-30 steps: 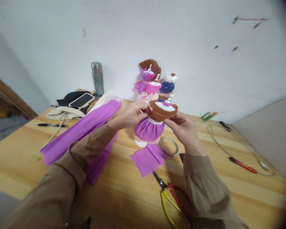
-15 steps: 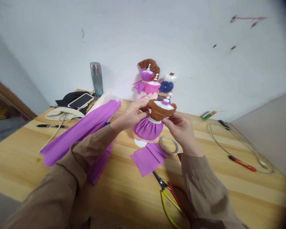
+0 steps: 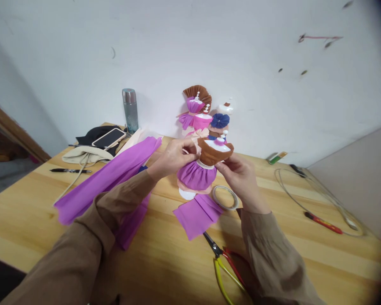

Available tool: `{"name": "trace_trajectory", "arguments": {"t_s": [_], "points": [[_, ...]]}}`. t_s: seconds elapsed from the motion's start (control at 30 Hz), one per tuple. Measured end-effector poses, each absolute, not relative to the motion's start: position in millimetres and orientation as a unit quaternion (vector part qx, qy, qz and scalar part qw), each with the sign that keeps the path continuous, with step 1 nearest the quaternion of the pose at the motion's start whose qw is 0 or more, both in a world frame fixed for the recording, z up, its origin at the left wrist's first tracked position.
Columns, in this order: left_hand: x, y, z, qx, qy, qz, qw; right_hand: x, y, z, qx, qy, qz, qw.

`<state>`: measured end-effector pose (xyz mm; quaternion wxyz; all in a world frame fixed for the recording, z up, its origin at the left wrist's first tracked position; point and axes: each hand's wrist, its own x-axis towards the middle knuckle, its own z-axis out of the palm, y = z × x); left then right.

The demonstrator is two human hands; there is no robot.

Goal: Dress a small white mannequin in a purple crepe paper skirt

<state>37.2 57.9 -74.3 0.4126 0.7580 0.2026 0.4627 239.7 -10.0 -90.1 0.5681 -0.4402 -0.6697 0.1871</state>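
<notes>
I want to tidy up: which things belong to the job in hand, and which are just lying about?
Likely in use:
brown wrap, between left hand and right hand
mannequin
purple piece
tape roll
scissors

Probably just lying about:
phone
pen
flask

Left brown-cloth-sleeved arm (image 3: 119, 205) and right brown-cloth-sleeved arm (image 3: 269, 248) are slanting forward and inward.
The bare left hand (image 3: 178, 156) and bare right hand (image 3: 239, 178) are facing each other, thumbs pressing toward curled fingers.
</notes>
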Motion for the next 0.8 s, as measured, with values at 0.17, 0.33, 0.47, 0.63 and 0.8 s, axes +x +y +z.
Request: {"name": "trace_trajectory", "arguments": {"t_s": [0.17,0.33,0.47,0.63,0.8], "points": [[35.1,54.1,-72.0,0.788,0.186,0.439,0.39,239.7,-11.9,-87.9,-0.438,-0.68,0.184,0.559],[35.6,50.3,-69.1,0.793,0.196,0.454,0.355,241.0,-12.8,-87.4,-0.441,-0.678,0.207,0.551],[35.6,53.2,-71.3,0.806,0.198,0.447,0.335,241.7,-12.7,-88.7,-0.439,-0.678,0.216,0.549],[25.1,53.6,-60.2,0.85,0.185,0.371,0.325,242.1,-13.4,-88.3,-0.45,-0.687,0.182,0.541],[17.9,39.9,-44.1,0.869,0.183,0.322,0.329,239.7,-15.5,-84.3,-0.47,-0.691,0.154,0.528]]}}
